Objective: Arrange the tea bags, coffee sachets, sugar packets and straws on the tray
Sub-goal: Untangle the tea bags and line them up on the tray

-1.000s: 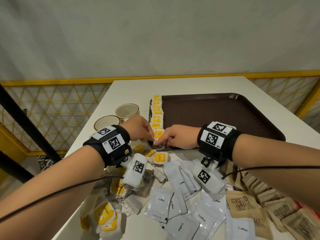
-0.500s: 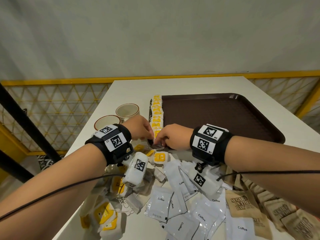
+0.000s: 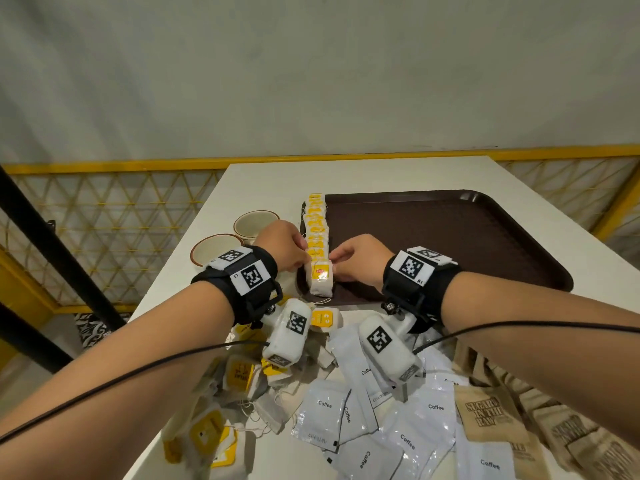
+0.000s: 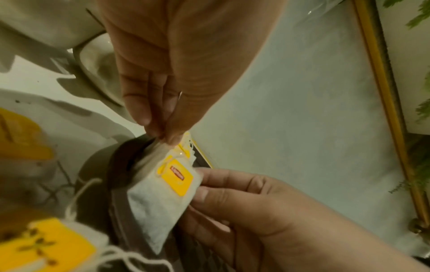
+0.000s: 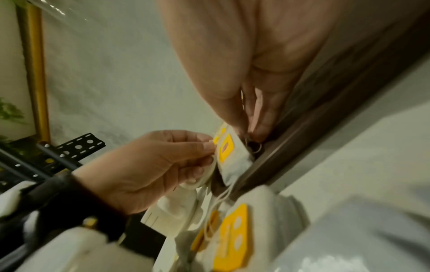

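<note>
While both hands met at the tray's near left corner, the scene lay as follows.
Nearest pile: white coffee sachets (image 3: 349,414) lay loose on the tabletop (image 3: 398,174), overlapping one another, with brown sugar packets (image 3: 485,417) to their right.
Loose tea bags: a heap of tea bags (image 3: 221,431) with yellow tags and tangled strings lay left of the sachets.
Held tea bag: the tea bag (image 3: 321,280) lay at the near end of the row, its lower end over the tray's near rim.
Left hand: the left hand (image 3: 284,245) pinched the top left corner of that tea bag between thumb and fingertips.
Right hand: the right hand (image 3: 360,259) had its fingers curled against the bag's right edge, gripping it from that side.
Row: a row of tea bags (image 3: 317,223) ran along the tray's left edge, overlapping, yellow tags up.
Tray: the brown tray (image 3: 450,237) sat on the tabletop beyond the piles.
Cups: two cups (image 3: 256,221) stood left of the tray.
</note>
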### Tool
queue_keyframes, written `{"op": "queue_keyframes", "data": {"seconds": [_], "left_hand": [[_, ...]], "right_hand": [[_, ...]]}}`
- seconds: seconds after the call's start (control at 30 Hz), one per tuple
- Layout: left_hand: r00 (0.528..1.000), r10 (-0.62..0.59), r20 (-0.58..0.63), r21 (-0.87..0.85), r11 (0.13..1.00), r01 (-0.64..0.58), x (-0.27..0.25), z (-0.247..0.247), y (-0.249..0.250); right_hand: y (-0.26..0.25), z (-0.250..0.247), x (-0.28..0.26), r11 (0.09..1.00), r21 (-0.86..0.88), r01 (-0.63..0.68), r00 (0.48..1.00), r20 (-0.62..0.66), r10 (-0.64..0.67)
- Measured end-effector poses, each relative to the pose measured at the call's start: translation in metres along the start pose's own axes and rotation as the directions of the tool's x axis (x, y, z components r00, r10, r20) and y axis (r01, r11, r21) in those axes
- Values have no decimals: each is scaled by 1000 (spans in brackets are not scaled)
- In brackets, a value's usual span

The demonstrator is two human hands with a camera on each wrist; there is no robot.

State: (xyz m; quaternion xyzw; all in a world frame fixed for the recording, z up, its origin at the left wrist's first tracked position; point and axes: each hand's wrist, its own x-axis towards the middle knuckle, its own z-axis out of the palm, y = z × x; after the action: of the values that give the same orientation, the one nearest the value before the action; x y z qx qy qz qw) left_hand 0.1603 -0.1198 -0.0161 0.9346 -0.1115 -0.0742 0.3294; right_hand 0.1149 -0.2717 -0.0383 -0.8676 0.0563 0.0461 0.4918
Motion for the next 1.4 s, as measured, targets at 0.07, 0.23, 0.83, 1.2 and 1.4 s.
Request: {"op": "queue_keyframes", "data": {"seconds": [0.07,0.23,0.83,1.2,1.4], "left_hand": [[1000,4,2,-11,1000,-4,1,2,1],[999,20,-26,-29,999,-21,4,4,-2],[998,13,56,-71,997,-9,-5,-4,-12],[998,47,-38,-169,984,-53,6,6,-7],[975,-49,217,-493,856,153,9,18,0]], "right_hand": [[0,5,1,1000,12,7,1000,3,-7],[-3,4,2,988,135,-70,997,27,67],[-5,-1,5,972,215,-99,995,42,92],[-2,6,17,988,157,11,994,-105,6],[-7,22,27,995,96,4,999,50,-9]]}}
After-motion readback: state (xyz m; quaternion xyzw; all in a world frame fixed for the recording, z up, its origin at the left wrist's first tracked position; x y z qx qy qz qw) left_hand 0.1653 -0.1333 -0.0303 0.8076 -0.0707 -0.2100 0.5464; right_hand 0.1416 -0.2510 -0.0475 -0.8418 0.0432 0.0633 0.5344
